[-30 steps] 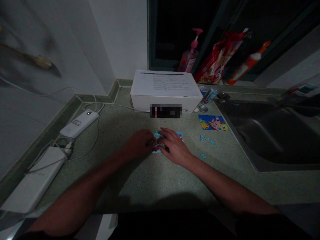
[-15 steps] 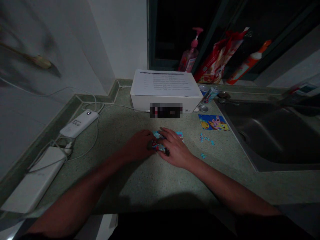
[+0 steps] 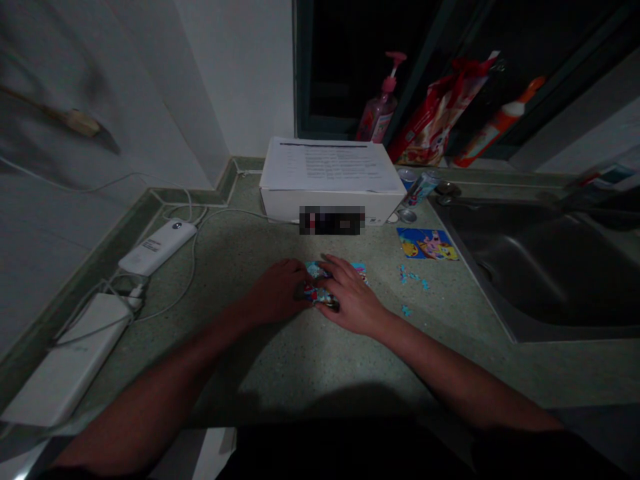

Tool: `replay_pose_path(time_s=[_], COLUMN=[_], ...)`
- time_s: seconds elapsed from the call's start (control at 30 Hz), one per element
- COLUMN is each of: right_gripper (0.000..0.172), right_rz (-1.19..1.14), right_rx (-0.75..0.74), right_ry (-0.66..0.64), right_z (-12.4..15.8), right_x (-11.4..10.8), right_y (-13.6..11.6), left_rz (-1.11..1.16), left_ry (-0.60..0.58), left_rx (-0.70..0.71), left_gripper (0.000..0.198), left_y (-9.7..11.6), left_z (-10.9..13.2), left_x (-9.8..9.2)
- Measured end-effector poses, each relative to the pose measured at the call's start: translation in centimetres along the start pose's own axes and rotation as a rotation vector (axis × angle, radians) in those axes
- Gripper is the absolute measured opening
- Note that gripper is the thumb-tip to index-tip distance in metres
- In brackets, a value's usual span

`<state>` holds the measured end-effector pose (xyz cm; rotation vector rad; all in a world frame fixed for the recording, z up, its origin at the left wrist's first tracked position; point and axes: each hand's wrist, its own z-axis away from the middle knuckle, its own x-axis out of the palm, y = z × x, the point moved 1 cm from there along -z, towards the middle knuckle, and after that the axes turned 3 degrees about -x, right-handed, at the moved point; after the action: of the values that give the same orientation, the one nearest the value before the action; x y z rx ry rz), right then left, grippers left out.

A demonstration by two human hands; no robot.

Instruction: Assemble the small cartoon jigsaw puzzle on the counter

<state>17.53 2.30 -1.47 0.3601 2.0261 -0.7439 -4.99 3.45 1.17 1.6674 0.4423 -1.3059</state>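
**A:** Start left of the hands. What's there?

**B:** Two white power bricks [image 3: 157, 248], the nearer one larger, with white cables [image 3: 193, 253] looped between them along the green counter edging [image 3: 120, 233].

**A:** And the hands?

**B:** Two. The left hand [image 3: 277, 291] and right hand [image 3: 350, 297] are curled down, almost touching, over a small heap of jigsaw pieces [image 3: 317, 287]. Both are in contact with it; whether either pinches a piece, I can't tell.

**A:** Right of them?

**B:** One picture card [image 3: 427, 244], one loose cluster of blue pieces [image 3: 413, 280], and one lone piece [image 3: 407, 311], then one steel sink [image 3: 530, 267].

**A:** Beyond the hands?

**B:** One white box [image 3: 300, 207] topped by one printed sheet [image 3: 330, 167], one pink pump bottle [image 3: 380, 117], one red bag [image 3: 435, 120], one can [image 3: 421, 189], and one orange-capped bottle [image 3: 493, 130], before a dark window. The counter [image 3: 280, 360] is speckled green stone.
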Motion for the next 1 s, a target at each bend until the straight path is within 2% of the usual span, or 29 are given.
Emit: replay_pose_path(time_s=[0.23,0.43,1.0], right_gripper=[0.029,0.015,0.025], right_rz=[-0.004,-0.003,0.01], right_rx=[-0.013,-0.056,-0.039], right_ry=[0.006,-0.003,-0.044], right_z=[0.1,0.15,0.01], right_x=[-0.05,-0.05,-0.26], right_y=[0.02,0.07,-0.4], left_rz=[0.0,0.015,0.019], left_ry=[0.001,0.025,0.019], left_rx=[0.007,0.025,0.035], left_gripper=[0.032,0.028,0.027], left_y=[0.05,0.04,-0.1], left_z=[-0.02,-0.04,-0.02], left_x=[0.02,0.07,0.1])
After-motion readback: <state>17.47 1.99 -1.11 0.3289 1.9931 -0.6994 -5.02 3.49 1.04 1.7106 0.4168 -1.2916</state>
